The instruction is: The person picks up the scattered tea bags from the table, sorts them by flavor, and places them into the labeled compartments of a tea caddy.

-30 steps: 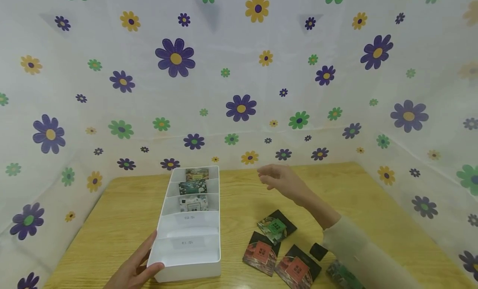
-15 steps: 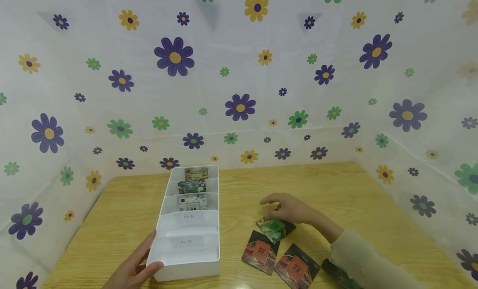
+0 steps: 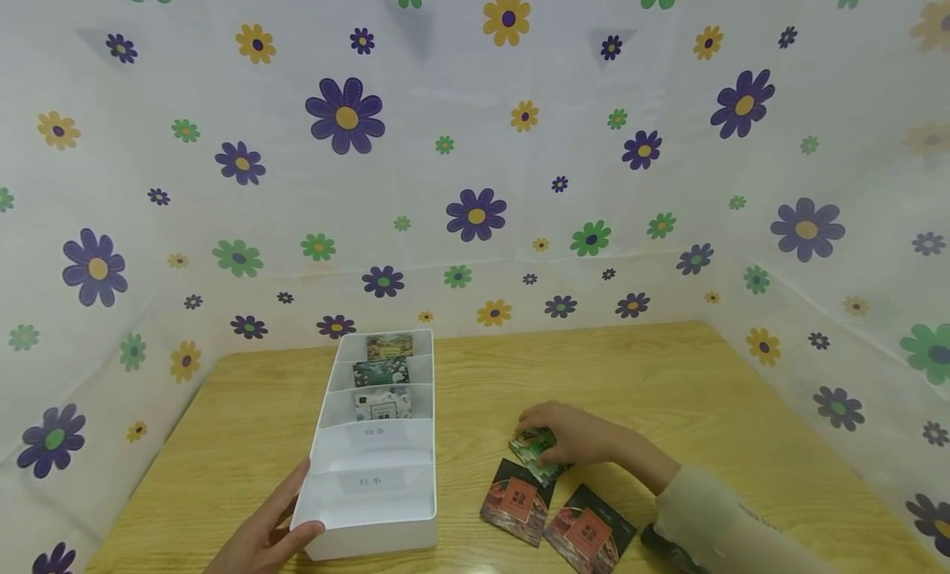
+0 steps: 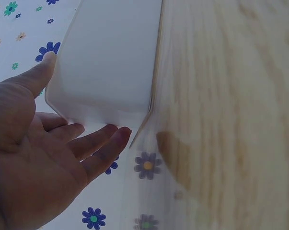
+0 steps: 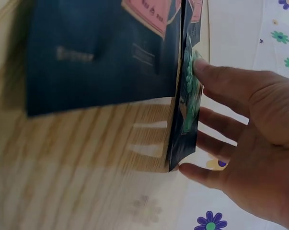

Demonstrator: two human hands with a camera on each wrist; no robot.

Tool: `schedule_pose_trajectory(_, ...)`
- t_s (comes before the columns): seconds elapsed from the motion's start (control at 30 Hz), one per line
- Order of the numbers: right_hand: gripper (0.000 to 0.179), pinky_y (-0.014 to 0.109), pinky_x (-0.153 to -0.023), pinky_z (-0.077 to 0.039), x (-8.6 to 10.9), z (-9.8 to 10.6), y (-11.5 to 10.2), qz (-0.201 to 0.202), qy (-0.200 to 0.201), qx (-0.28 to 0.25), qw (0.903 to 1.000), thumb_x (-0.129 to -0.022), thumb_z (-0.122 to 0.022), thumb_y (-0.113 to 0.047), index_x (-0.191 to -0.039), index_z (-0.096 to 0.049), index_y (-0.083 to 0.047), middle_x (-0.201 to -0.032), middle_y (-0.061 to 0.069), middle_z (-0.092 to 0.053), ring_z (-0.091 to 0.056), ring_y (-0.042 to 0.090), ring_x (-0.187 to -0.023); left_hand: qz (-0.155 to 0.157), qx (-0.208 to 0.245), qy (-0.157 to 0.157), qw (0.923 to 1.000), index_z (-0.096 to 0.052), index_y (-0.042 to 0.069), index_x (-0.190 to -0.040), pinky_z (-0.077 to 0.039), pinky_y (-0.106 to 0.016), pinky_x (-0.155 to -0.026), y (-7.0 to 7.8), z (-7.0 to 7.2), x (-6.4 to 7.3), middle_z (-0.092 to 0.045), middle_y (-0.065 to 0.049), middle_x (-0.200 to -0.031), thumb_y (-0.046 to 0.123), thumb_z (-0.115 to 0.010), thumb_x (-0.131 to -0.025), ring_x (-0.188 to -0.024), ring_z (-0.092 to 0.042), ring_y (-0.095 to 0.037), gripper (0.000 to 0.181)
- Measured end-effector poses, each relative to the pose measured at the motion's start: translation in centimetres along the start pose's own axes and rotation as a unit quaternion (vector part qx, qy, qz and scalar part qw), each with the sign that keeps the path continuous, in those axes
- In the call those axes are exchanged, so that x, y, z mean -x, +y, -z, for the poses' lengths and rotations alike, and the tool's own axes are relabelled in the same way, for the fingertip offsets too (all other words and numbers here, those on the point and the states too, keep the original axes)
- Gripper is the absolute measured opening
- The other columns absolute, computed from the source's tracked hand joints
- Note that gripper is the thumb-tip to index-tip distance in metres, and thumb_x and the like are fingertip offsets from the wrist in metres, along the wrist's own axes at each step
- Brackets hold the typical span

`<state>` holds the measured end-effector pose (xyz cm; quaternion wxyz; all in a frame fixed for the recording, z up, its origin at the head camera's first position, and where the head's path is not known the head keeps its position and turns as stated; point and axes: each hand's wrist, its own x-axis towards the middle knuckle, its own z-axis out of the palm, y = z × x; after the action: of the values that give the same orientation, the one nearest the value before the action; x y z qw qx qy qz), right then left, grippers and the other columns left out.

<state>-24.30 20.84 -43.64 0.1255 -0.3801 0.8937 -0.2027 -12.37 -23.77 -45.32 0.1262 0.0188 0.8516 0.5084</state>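
Observation:
A white box with a row of compartments stands on the table, left of centre. My left hand holds its near left corner, thumb on the front rim and fingers along the side; the left wrist view shows the fingertips against the box wall. To the right of the box, my right hand grips a green-labelled tea packet by its edges, covering part of it. In the right wrist view the thumb presses the packet's green face, which stands close over the table.
Two red-labelled packets lie just in front of the right hand. A dark packet is partly hidden by the right sleeve. Upright packets fill the far compartments; the two nearest show handwritten labels. Flower-printed cloth surrounds the table.
My right hand has come down and toward me from above the table's middle, onto the green-labelled packet, and its fingers have closed around it. The left hand and the box stay put.

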Motion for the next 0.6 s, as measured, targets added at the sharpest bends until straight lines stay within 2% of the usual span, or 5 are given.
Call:
schedule_pose_trajectory(0.13, 0.046, 0.043, -0.093, -0.055, -0.2, 0.0, 0.0, 0.003, 0.021, 0.036, 0.9991, -0.088, -0.084, -0.012, -0.13, -0.069, -0.004, -0.127, 0.01, -0.066, -0.061, 0.029, -0.115, 0.0, -0.001, 0.001, 1.0, -0.014, 0.011, -0.167, -0.055, -0.05, -0.098, 0.0, 0.0, 0.0, -0.016, -0.025, -0.169, 0.034, -0.07, -0.1, -0.142, -0.04, -0.051, 0.091)
schedule_pose_trajectory(0.27, 0.045, 0.041, -0.085, -0.055, -0.5, 0.1, 0.0, -0.029, 0.025, 0.043, 0.9984, -0.088, -0.085, -0.016, -0.129, -0.071, -0.006, -0.118, 0.008, -0.066, -0.061, 0.025, -0.105, 0.0, 0.004, 0.003, 1.0, -0.016, 0.01, -0.166, -0.057, -0.05, -0.096, 0.1, 0.0, 0.0, -0.017, -0.025, -0.168, 0.032, -0.071, -0.099, -0.141, -0.041, -0.051, 0.09)
schedule_pose_trajectory(0.4, 0.046, 0.043, -0.084, -0.055, -0.7, 0.2, 0.3, -0.076, 0.019, 0.01, 0.9969, -0.088, -0.085, -0.02, -0.128, -0.07, -0.004, -0.115, 0.007, -0.066, -0.062, 0.025, -0.102, 0.005, 0.009, 0.004, 0.9999, -0.017, 0.01, -0.166, -0.058, -0.05, -0.094, 0.0, 0.0, -0.1, -0.018, -0.026, -0.168, 0.032, -0.072, -0.098, -0.14, -0.043, -0.052, 0.09)
schedule_pose_trajectory(0.6, 0.047, 0.053, -0.093, -0.054, -1.1, 0.1, 1.8, -0.134, 0.032, -0.054, 0.989, -0.088, -0.086, -0.022, -0.126, -0.067, -0.003, -0.123, 0.013, -0.068, -0.063, 0.037, -0.116, -0.002, 0.007, 0.003, 1.0, -0.017, 0.01, -0.166, -0.057, -0.051, -0.096, 0.0, 0.0, -0.1, -0.018, -0.026, -0.168, 0.032, -0.072, -0.099, -0.14, -0.042, -0.052, 0.09)
